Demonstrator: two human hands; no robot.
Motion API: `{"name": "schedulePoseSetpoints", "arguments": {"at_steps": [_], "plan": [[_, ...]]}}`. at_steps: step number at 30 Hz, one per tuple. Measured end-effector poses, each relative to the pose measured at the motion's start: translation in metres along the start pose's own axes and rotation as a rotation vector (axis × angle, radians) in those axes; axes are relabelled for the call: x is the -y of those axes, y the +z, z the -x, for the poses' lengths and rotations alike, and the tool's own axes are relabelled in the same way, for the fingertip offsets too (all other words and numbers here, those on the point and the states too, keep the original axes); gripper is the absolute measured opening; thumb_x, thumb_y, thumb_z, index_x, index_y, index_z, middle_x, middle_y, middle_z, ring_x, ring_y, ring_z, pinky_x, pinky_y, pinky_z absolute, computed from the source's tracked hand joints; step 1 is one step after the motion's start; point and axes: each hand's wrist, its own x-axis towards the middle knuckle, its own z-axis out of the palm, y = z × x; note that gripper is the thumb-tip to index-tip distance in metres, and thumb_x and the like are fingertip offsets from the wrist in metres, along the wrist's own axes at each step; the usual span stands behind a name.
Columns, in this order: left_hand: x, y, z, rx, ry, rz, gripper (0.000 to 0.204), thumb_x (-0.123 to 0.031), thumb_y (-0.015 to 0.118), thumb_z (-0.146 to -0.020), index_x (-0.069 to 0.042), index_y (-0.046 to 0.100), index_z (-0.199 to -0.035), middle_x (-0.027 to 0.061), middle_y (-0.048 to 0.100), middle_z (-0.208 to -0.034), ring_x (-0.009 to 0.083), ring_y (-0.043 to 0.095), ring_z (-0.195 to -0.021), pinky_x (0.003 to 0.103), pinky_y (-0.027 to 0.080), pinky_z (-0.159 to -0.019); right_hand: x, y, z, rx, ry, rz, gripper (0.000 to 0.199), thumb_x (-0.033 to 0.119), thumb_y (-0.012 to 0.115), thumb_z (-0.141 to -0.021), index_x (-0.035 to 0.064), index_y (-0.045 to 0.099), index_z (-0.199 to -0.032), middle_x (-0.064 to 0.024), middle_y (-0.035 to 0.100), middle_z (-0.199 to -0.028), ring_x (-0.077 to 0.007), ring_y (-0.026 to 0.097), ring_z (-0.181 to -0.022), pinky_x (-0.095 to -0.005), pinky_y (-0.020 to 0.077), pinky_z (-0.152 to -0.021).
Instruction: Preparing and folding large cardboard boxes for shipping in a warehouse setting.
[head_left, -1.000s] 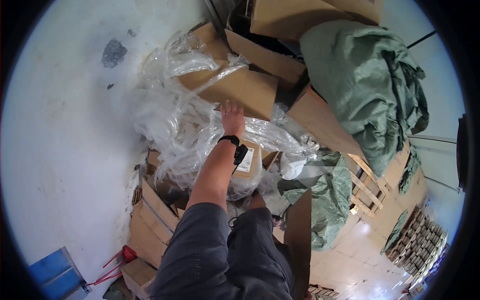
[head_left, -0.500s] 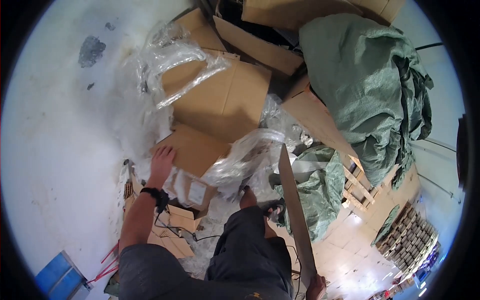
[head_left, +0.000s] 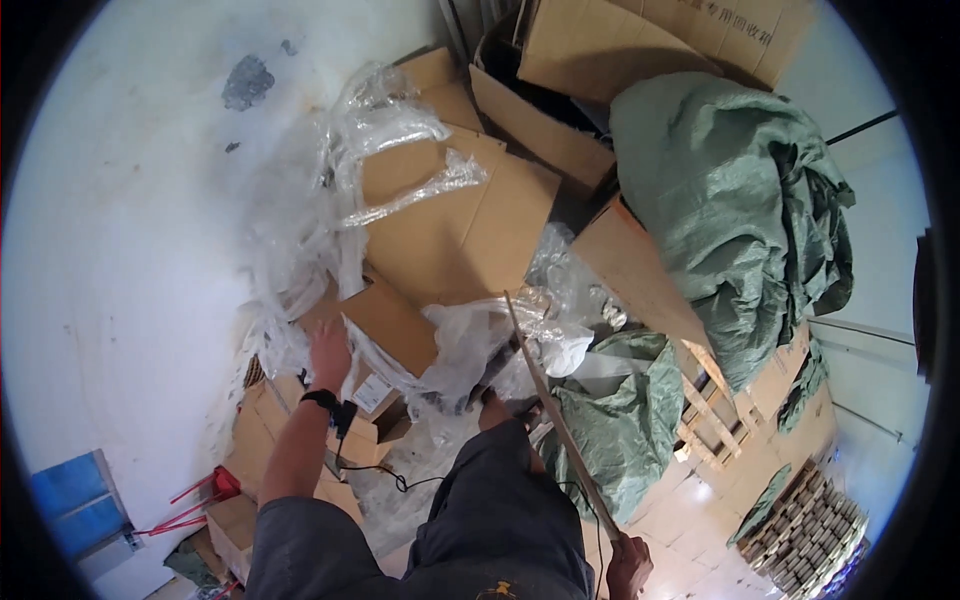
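My left hand (head_left: 330, 358), with a black band on its wrist, reaches to a small brown cardboard box (head_left: 397, 328) in the heap. Its slightly blurred fingers lie stretched out against a flap at the box's left side. At the lower right, my right hand (head_left: 630, 568) is closed round the near end of a flat cardboard sheet (head_left: 560, 425). Seen almost edge-on, the sheet slants up and left beside my leg. Clear plastic film (head_left: 455, 345) is bunched between the box and the sheet.
A large cardboard piece (head_left: 460, 215) lies beyond, partly under film. Green woven sacking (head_left: 700, 190) drapes at the right, with another green sack (head_left: 625, 415) below it. A wooden pallet (head_left: 715, 405) stands near these. The white wall (head_left: 150, 270) borders the left. A cable (head_left: 400, 482) hangs near my legs.
My left hand has shifted slightly down, and the small box is tilted differently, with a gap at its flap. The cardboard sheet has swung left and turned more edge-on; my right hand shows more fully.
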Motion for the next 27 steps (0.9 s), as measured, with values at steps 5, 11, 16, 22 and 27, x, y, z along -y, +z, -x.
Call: {"name": "schedulePoseSetpoints", "arguments": {"at_steps": [5,11,16,22,27], "plan": [[-0.134,-0.005,0.040,0.486,0.036,0.803,0.038,-0.035,0.063,-0.096,-0.007,0.067,-0.120,0.0158,0.063,-0.129,0.0308,0.064,-0.112,0.039,0.052,-0.096,0.008,-0.048,-0.017,-0.054,-0.309,0.060,0.016,0.010,0.056,-0.099,0.0030,0.069,-0.107,-0.0170,0.066,-0.094,-0.0294,0.060,-0.080,-0.0371,0.0516,-0.068],[-0.254,-0.136,0.101,1.122,-0.536,1.781,0.066,-0.042,0.068,-0.096,-0.010,0.039,-0.147,0.0114,0.061,-0.124,0.0304,0.068,-0.098,0.042,0.061,-0.079,0.053,-0.089,-0.058,-0.143,-0.488,0.208,0.019,0.010,0.068,-0.081,0.0094,0.072,-0.099,-0.0046,0.065,-0.086,-0.0279,0.064,-0.083,-0.0423,0.0494,-0.068],[-0.252,-0.075,0.138,0.693,-0.661,1.765,0.061,-0.014,0.072,-0.092,-0.008,0.042,-0.145,0.0111,0.061,-0.124,0.0231,0.068,-0.098,0.037,0.061,-0.078,0.071,-0.090,-0.074,-0.153,-0.600,0.307,0.019,0.013,0.069,-0.078,0.0142,0.073,-0.097,0.0001,0.066,-0.087,-0.0221,0.065,-0.082,-0.0381,0.0511,-0.067],[-0.234,-0.103,0.148,0.504,-0.650,2.042,0.059,0.003,0.063,-0.092,-0.011,0.045,-0.146,0.0096,0.060,-0.127,0.0191,0.065,-0.103,0.033,0.058,-0.081,0.084,-0.107,-0.072,-0.215,-0.512,0.137,0.022,0.007,0.066,-0.077,0.0182,0.075,-0.094,0.0011,0.068,-0.090,-0.0228,0.066,-0.084,-0.0403,0.0523,-0.071],[-0.221,-0.178,0.132,0.534,-0.592,2.024,0.058,0.007,0.059,-0.093,-0.012,0.044,-0.146,0.0104,0.055,-0.135,0.0192,0.061,-0.113,0.033,0.056,-0.089,0.075,-0.106,-0.059,-0.442,-0.312,-0.024,0.039,0.002,0.071,-0.066,0.0115,0.073,-0.104,-0.0106,0.065,-0.112,-0.0327,0.061,-0.105,-0.0472,0.0464,-0.091]]}}
